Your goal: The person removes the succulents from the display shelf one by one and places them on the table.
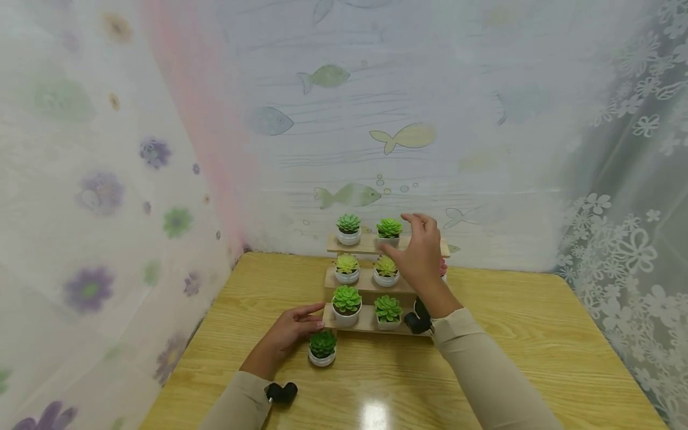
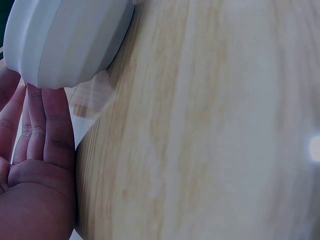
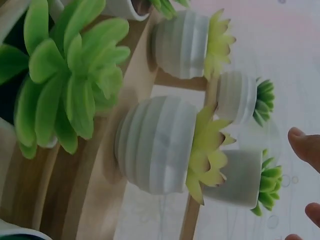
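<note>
A three-tier wooden stand (image 1: pixel 368 319) holds small potted succulents. My right hand (image 1: pixel 421 257) is at the top tier, thumb and fingers spread apart, just right of a bright green succulent in a square white pot (image 1: pixel 389 232). In the right wrist view, its fingertips (image 3: pixel 306 145) are apart from that pot (image 3: pixel 235 180). My left hand (image 1: pixel 287 331) reaches to the left end of the bottom tier, fingers extended; whether they press it, I cannot tell. In front of those fingers, a dark green succulent in a round white pot (image 1: pixel 322 349) stands on the table.
Another succulent (image 1: pixel 349 230) shares the top tier. Yellow-green ones (image 1: pixel 346 269) stand on the middle tier, where a pink plant (image 1: pixel 443 269) is partly hidden by my right hand. Green ones (image 1: pixel 346 304) fill the bottom tier. A fish-patterned curtain (image 1: pixel 344 137) hangs behind the wooden table (image 1: pixel 510 340).
</note>
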Available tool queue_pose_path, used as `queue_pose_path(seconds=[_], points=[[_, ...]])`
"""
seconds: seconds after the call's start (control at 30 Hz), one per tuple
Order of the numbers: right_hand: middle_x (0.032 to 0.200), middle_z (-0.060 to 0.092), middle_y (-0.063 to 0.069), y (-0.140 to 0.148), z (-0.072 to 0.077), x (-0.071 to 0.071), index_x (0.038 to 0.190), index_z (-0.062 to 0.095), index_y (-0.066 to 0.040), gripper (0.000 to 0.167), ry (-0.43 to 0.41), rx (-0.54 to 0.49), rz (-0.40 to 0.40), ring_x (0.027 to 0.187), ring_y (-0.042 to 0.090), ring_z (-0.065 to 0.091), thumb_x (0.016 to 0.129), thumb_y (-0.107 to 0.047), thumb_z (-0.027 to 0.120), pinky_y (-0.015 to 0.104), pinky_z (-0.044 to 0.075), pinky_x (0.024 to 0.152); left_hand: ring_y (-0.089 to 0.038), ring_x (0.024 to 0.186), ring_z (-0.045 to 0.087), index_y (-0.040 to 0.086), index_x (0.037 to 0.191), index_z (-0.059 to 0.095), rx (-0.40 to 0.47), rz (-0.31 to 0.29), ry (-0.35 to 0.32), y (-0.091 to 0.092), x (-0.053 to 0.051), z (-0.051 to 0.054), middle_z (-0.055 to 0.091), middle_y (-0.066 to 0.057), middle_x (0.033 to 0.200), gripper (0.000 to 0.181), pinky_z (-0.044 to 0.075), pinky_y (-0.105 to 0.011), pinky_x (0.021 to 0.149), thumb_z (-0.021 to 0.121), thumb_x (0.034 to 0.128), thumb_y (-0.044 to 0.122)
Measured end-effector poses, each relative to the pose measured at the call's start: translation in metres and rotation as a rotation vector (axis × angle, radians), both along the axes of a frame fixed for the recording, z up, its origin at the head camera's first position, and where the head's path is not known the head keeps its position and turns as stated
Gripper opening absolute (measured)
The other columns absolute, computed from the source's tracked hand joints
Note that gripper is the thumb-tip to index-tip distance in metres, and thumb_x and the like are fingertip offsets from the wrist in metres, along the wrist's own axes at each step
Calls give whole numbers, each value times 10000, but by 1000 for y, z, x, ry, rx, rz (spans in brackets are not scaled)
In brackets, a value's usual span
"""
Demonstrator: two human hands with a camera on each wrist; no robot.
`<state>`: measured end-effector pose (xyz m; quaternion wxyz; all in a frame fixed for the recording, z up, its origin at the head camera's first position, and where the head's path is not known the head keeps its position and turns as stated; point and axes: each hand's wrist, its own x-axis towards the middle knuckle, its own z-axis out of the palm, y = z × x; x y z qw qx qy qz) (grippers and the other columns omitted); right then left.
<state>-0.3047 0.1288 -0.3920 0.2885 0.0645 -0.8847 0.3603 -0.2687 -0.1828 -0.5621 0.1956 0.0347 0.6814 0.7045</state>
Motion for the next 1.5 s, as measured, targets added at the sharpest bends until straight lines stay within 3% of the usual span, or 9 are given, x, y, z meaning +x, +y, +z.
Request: queue_pose_path(seconds=[0.23, 0.4, 0.6, 0.73, 1.0, 1.5], points=[[1586, 314, 200, 2, 5, -11, 1580, 380, -129, 1007, -178, -48, 10, 1406, 427, 420, 795, -508, 885, 607, 446, 1085, -173, 991, 740, 92, 1516, 544, -1, -3, 0, 0, 2, -1, 752, -92, 1184, 603, 596, -340, 883, 756, 953, 124], [1582, 359, 206, 2, 4, -20, 1631, 270, -130, 1118, -317, -78, 61, 1407, 401, 447, 794, -595, 848, 594, 460, 1080, -175, 990, 741, 95, 1512, 550, -5, 5, -3, 0, 2, -1, 754, -92, 1177, 603, 596, -342, 879, 762, 949, 131], [1622, 380, 201, 2, 2, -27, 1653, 197, -133, 1160, -409, -163, 114, 1461, 380, 434, 803, -578, 849, 581, 466, 1088, -179, 1002, 741, 108, 1510, 555, -4, 3, 5, 1, 1, -2, 742, -113, 1216, 603, 595, -348, 888, 768, 946, 144], [1634, 369, 200, 2, 0, -30, 1660, 160, -166, 1178, -457, -164, 116, 1446, 400, 447, 801, -613, 832, 584, 461, 1090, -168, 983, 744, 86, 1514, 544, 12, -7, 23, 0, 1, -4, 749, -106, 1198, 601, 599, -339, 873, 755, 953, 116], [1595, 421, 205, 0, -6, -36, 1651, 201, -158, 1113, -457, -165, 89, 1411, 400, 483, 830, -575, 826, 569, 489, 1059, -171, 989, 743, 87, 1517, 541, 16, -11, 13, -1, 1, -1, 749, -109, 1206, 610, 597, -341, 879, 760, 949, 124], [1556, 467, 215, -3, -6, -33, 1628, 260, -138, 992, -424, -191, 64, 1354, 400, 532, 876, -447, 828, 554, 508, 1035, -168, 995, 745, 84, 1527, 525, 18, -31, 32, -2, -1, -3, 758, -83, 1174, 604, 597, -343, 890, 739, 963, 116]])
